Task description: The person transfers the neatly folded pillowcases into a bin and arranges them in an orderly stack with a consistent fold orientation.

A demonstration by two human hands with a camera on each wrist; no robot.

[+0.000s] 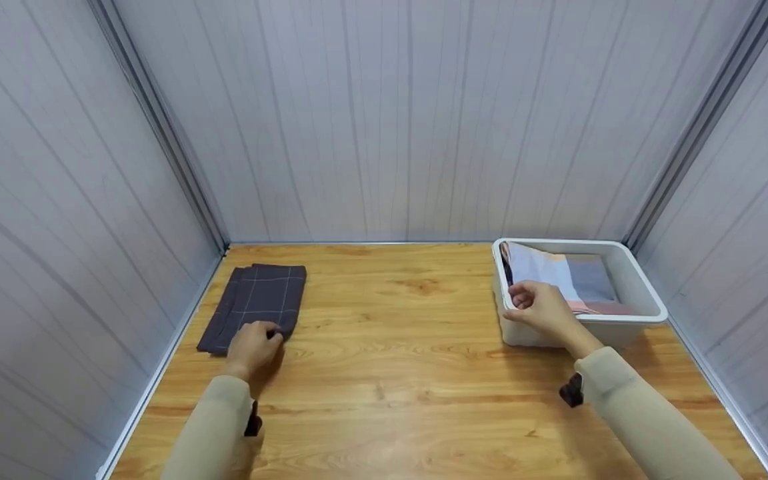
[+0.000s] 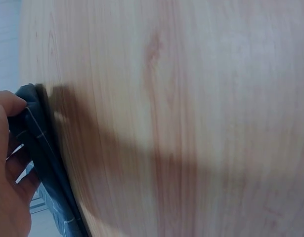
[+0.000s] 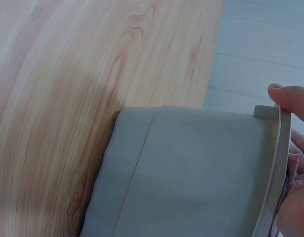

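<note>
A folded dark checked cloth [image 1: 267, 293] lies on the left side of the table. My left hand [image 1: 252, 348] pinches its near right edge, the thumb on one side and the fingers [image 2: 23, 170] behind the fold in the left wrist view. On the right stands a white plastic bin [image 1: 631, 319] with a folded multicoloured cloth [image 1: 557, 270] inside. My right hand [image 1: 543, 310] holds the bin's near left rim [image 3: 276, 170], thumb at the rim and fingers curled on the inner side. A bit of reddish cloth shows by those fingers in the right wrist view.
Wood-grained table [image 1: 384, 373] stretches between the cloth and the bin. Pale panelled walls [image 1: 384, 120] close it in at the back and both sides. The bin stands near the back right corner, close to the right wall.
</note>
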